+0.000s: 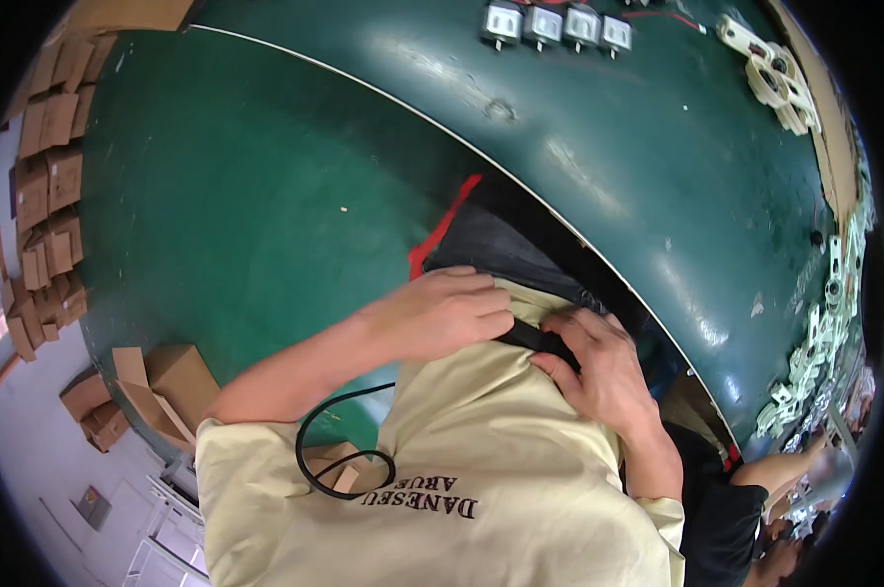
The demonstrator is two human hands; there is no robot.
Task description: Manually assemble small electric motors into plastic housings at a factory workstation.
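At the waist, over the front of a pale yellow shirt (500,430), both hands are on a black strap-like piece (528,337). My left hand (452,315) is closed, its fingers curled at the piece's left end. My right hand (598,367) grips the right end between thumb and fingers. Most of the piece is hidden under the hands, so its exact kind cannot be made out. A black cable (310,430) loops out beside my left forearm. Dark trousers (505,245) show beyond the hands.
A green worktable (637,196) with a pale edge runs ahead and right, holding several small silver motors (543,26) and cream plastic parts (774,78). Cardboard boxes (173,391) stand at left on and beside green flooring (217,196). At lower right, a person in a black sleeve (725,519) works nearby.
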